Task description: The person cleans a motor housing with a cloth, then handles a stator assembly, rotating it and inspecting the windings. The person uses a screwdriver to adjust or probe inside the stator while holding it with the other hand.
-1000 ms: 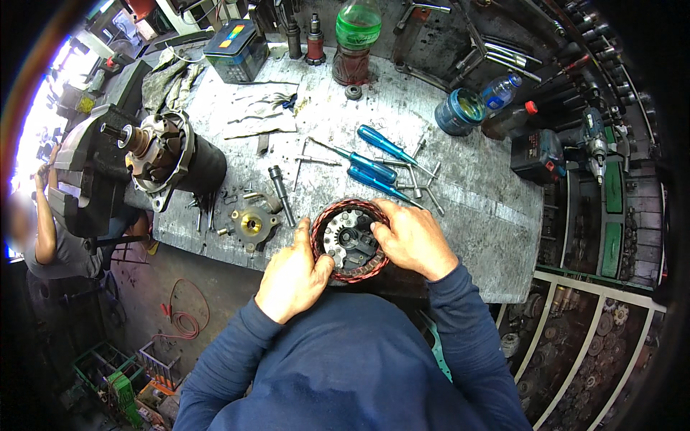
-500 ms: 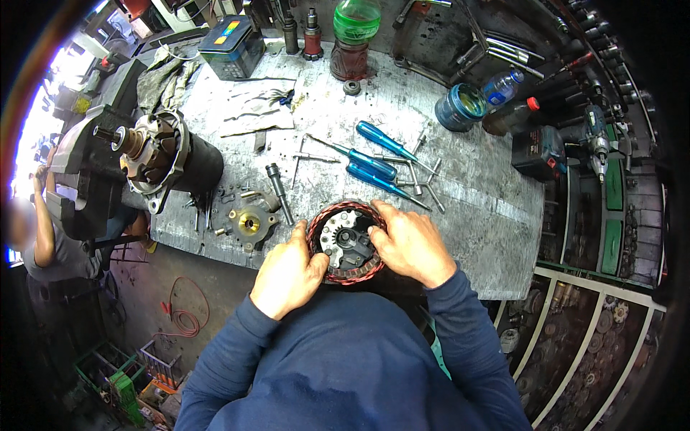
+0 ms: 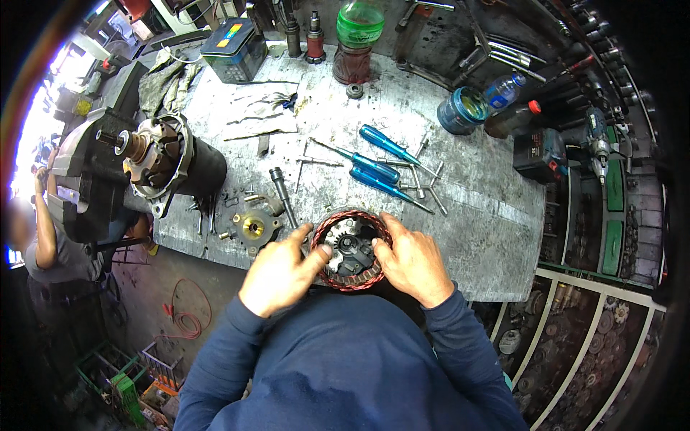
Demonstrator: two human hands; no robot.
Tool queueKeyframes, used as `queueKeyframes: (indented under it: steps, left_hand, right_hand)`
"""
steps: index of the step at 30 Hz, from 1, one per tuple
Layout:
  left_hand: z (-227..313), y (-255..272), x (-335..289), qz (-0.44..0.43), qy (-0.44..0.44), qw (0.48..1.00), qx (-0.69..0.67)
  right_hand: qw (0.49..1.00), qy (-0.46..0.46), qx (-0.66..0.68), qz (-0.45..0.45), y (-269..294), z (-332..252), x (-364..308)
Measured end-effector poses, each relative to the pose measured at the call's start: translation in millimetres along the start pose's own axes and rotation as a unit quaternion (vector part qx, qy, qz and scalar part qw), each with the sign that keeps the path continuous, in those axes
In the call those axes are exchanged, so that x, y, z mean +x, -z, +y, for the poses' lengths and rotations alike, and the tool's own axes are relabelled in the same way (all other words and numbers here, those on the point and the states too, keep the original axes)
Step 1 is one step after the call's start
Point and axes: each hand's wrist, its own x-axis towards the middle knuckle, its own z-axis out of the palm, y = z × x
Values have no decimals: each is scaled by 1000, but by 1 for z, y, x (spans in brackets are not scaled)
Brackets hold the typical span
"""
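A stator ring (image 3: 364,279) wound with reddish copper wire is at the bench's near edge, in front of my body. Inside it sits a silver and black rectifier plate (image 3: 345,231) with a dark round hub. My left hand (image 3: 277,274) grips the ring's left side, its thumb over the rim and the index finger stretched along the outside. On the opposite side my right hand (image 3: 417,264) holds the ring, thumb tip at the inner edge. To the left lies a metal end bracket (image 3: 253,228) with a brass-coloured centre, beside a dark socket extension (image 3: 282,194).
Blue-handled screwdrivers (image 3: 375,171) and T-handle wrenches (image 3: 430,188) lie across the bench (image 3: 496,244). A rotor in a dark housing (image 3: 201,165) stands at the left by a vise (image 3: 86,172). Bottles and a blue jar (image 3: 460,113) stand behind. Another person (image 3: 57,244) is at far left.
My left thumb has moved up along the ring's inner edge, and the left hand sits slightly farther left. The right hand still holds its side. The whole view has shifted slightly.
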Motion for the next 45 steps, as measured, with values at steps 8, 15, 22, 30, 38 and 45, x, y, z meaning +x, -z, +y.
queueKeyframes:
  steps: [8, 15, 22, 30, 38, 45]
  left_hand:
    - [-23, -6, 94, -98, -131, 986, 41]
    - [-23, -23, 80, -153, 43, 955, -250]
    - [-23, -26, 64, -161, -9, 951, -263]
    - [-24, -37, 54, -96, -56, 968, -224]
    - [-51, -33, 60, -185, 31, 903, -386]
    - [-46, -38, 47, -202, -17, 886, -416]
  right_hand:
    - [999, 6, -6, 34, -8, 3, -5]
    - [989, 100, 0, 109, -24, 15, -27]
    - [980, 131, -2, 152, -33, 30, -40]
    - [979, 89, -56, 173, -41, 23, -42]
    - [989, 85, -47, 112, -23, 19, -34]
    - [982, 78, 43, 167, -16, -13, -60]
